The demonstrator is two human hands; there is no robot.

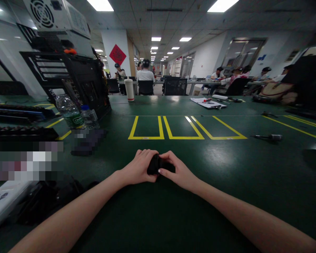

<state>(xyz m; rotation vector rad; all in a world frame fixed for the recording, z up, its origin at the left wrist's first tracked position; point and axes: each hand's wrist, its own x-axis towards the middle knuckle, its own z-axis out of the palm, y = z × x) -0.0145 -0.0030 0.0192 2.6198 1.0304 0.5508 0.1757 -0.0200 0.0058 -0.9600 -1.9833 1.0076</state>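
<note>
The grip of the left hand (139,168), in the head view, is curled closed round a small black part (153,164), thumb below and fingers over the top. The right hand (181,172) has thumb and index finger parted, tips meeting the part's right side; whether they truly clamp it, I cannot tell. The part sits between the hands, above the near edge of the table (152,221), about midway along; its underside is hidden, so whether it rests on the surface is unclear. For good work here, I would keep the left hold firm, let the right fingertips do the fine handling, and turn the part so the palm does not cover it.

Beyond the hands lie yellow tape outlines (146,138). Toward the left edge stand a computer case (86,88) and two bottles (71,112); dark gear (52,196) beside the left forearm could catch it. A screwdriver (275,137) lies toward the right edge, a clipboard (204,102) near the far edge.
</note>
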